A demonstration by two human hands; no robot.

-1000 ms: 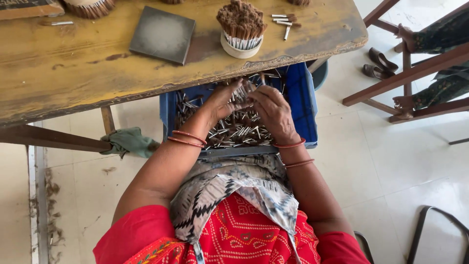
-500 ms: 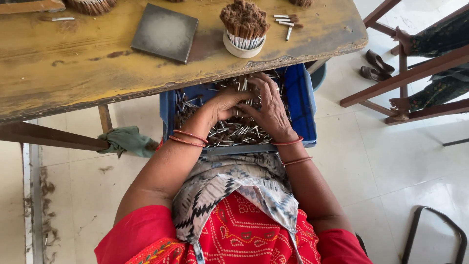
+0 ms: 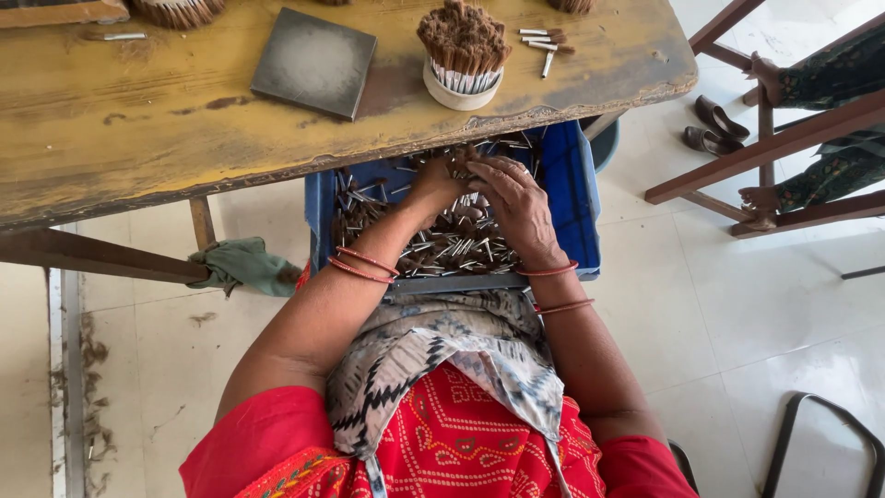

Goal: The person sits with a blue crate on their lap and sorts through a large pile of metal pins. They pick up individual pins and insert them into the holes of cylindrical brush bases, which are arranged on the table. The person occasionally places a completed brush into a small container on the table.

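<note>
Both hands, left hand and right hand, pinch small brush sticks in the blue crate mid-frame; best gather them tips aligned.

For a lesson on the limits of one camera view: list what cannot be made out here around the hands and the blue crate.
- Head view: left hand fingertips, buried among the small brush pieces.
- Whether the right hand grips anything: its palm faces down.
- Far end of the blue crate, hidden under the wooden table.
- Brush bundles at the top edge, cut off by the frame.
</note>
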